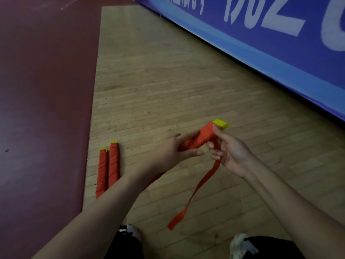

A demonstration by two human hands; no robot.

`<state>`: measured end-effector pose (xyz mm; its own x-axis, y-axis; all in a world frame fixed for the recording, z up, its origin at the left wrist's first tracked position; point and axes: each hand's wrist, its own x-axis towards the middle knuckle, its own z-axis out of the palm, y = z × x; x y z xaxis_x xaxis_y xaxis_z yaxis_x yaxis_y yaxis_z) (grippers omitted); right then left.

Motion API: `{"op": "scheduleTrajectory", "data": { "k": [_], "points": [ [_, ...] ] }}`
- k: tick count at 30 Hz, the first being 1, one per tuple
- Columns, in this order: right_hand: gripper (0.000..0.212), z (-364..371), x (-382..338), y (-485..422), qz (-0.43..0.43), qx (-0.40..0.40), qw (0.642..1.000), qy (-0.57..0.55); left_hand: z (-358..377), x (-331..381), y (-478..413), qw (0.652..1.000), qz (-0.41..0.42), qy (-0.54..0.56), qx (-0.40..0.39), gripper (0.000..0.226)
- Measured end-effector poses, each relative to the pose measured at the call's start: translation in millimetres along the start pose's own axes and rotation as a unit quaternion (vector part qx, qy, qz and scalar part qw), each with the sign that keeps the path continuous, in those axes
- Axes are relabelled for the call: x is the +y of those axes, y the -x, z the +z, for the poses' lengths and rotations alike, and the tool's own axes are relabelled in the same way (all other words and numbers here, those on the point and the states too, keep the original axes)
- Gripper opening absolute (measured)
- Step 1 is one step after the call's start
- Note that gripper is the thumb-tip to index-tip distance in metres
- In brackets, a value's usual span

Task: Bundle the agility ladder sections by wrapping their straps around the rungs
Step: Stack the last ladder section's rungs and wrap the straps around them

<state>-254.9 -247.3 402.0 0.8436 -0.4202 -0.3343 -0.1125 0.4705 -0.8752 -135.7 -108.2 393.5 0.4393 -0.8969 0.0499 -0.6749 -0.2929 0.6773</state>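
While left hand (171, 152) fingers (193, 152) clench the rung bundle (197, 140) at frame centre, right hand (231, 150) fingers (211, 145) pinch its red strap (196, 191). Advice: keep strap flat, taut; overlap turns evenly toward yellow end (221, 124). Tail hangs free.

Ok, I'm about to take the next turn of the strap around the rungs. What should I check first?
1. Left hand grips the bundle: ok.
2. Right hand pinches the strap close to the bundle: ok.
3. Loose strap tail hangs free, with no knot or twist showing: ok.
4. Yellow rung ends are flush: cannot tell, since only the far end shows.
5. Wraps already laid are tight: cannot tell.
6. Two finished bundles lie on the floor, left of the hands and away from the tail: ok.
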Motion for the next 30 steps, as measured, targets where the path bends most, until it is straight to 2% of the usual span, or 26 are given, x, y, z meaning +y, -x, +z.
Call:
{"op": "scheduleTrajectory", "data": {
  "k": [3,5,10,12,16,18,21,24,27,29,30],
  "points": [
    [0.032,0.2,-1.0,1.5,-0.014,-0.027,0.999,0.012,-3.3,2.6,0.2,0.995,0.021,0.087,0.031,0.048],
    [0.031,1.9,-3.4,1.3,-0.036,-0.046,0.998,0.033,-6.4,3.7,-0.7,0.989,0.000,0.132,0.064,0.042],
    [0.024,6.1,-21.2,-0.1,-0.100,-0.017,0.993,0.061,-7.0,11.2,-5.2,0.978,0.012,0.158,0.136,0.029],
    [0.022,5.4,-24.7,-2.9,-0.137,-0.004,0.985,0.102,-4.6,14.7,-6.6,0.976,0.026,0.169,0.139,0.025],
    [0.036,-0.5,-25.0,-9.2,-0.171,0.000,0.969,0.177,2.1,20.4,-7.6,0.969,0.013,0.226,0.097,0.022],
    [0.041,-5.2,-24.6,-13.4,-0.171,-0.002,0.961,0.218,4.7,22.8,-7.5,0.970,0.005,0.221,0.101,0.018],
    [0.047,-10.7,-22.9,-18.0,-0.163,0.001,0.952,0.258,5.6,24.5,-8.3,0.966,0.014,0.211,0.151,0.016],
    [0.032,-14.7,-20.6,-19.5,-0.141,-0.011,0.950,0.278,4.9,24.4,-8.5,0.961,0.015,0.219,0.170,0.016],
    [0.022,-16.0,-14.6,-19.9,-0.105,-0.028,0.947,0.301,6.1,22.4,-10.4,0.952,-0.026,0.244,0.184,0.011],
    [0.031,-16.8,-8.2,-23.7,-0.103,0.002,0.932,0.347,8.0,16.1,-14.8,0.943,-0.074,0.257,0.200,0.014],
    [0.043,-15.9,-4.7,-24.4,-0.108,0.029,0.915,0.387,7.3,11.9,-16.8,0.934,-0.096,0.265,0.218,0.015]
  ]
}}
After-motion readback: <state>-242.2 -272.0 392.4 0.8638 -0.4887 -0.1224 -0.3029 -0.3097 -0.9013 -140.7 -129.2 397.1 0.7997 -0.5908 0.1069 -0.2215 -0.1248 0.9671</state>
